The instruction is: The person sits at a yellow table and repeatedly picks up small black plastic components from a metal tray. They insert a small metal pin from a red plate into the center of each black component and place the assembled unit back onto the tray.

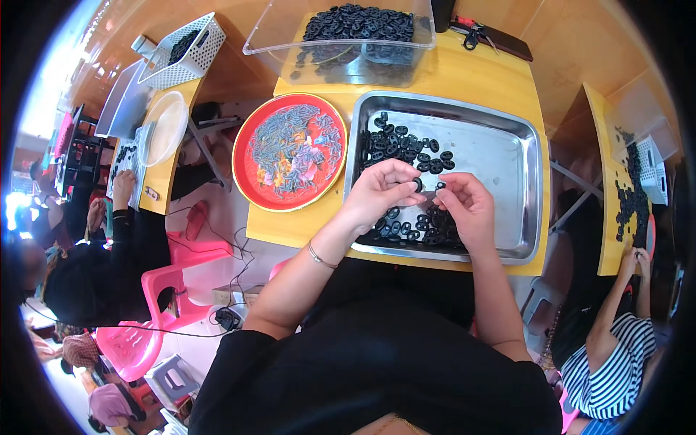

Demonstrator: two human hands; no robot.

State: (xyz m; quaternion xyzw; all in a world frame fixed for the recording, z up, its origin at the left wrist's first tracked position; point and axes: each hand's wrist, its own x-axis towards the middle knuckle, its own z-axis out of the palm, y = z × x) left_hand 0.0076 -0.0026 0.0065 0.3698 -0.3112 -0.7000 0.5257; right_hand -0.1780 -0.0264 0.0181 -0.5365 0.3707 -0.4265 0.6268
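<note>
Both my hands are raised over a steel tray (500,167), close together with their fingertips nearly meeting. My left hand (380,192) pinches a small black oval part (418,184) between thumb and forefinger. The fingers of my right hand (465,206) are pinched beside it, on something small and dark that is too little to make out. Under and around the hands lie many black parts (395,141), each with two holes, heaped along the tray's left side and near edge.
Left of the tray sits a red round plate (243,174) with many thin grey pieces (290,138). A clear plastic bin (348,54) of black parts stands behind. Keys (473,35) and a dark case (500,42) lie at the far right. Other people work at side tables.
</note>
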